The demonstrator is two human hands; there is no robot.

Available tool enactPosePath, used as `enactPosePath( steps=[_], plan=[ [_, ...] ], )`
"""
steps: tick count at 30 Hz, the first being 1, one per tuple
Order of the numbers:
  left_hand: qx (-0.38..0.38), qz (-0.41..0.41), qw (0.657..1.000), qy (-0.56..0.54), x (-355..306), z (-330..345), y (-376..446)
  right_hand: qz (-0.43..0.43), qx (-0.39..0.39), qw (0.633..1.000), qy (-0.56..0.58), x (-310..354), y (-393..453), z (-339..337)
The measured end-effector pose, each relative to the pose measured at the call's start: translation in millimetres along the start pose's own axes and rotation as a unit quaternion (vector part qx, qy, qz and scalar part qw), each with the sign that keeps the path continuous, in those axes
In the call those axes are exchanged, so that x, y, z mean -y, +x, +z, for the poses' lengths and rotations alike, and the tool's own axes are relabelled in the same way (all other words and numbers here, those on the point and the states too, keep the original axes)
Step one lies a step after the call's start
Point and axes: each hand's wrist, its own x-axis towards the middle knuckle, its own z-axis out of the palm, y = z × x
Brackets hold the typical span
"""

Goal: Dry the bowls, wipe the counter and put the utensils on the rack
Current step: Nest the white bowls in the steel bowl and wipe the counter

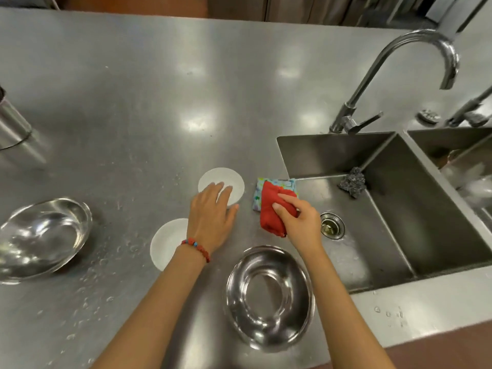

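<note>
Head view: right hand [298, 219] closed around bunched red cloth [274, 209], above patterned sponge [277, 186] at sink [386, 209] edge. Left hand [213, 217] open, fingers spread over far white bowl [221, 182], possibly touching rim. Second white bowl [167, 243] near wrist. Steel bowl [269, 296] upside down between forearms; another steel bowl [42, 235] upright, far left. Wet counter [133, 102], droplets scattered

The left hand [213, 211] covers the near edge of the far white bowl [221, 184], and its wrist hides part of the near white bowl [167, 243]. Beneath the right hand's [298, 222] grip, the red cloth [274, 209] conceals most of a patterned sponge [277, 183]. Far right, the second basin's [452, 139] contents are blurred and cut off.
</note>
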Motion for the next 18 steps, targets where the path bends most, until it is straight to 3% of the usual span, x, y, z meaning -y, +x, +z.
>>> enactPosePath(
  steps=[18],
  plan=[
    [-0.011, -0.062, 0.996, 0.059, -26, 62, 107, -0.010, 0.114, 0.993, -0.022, -44, 223, 52]
  ],
)
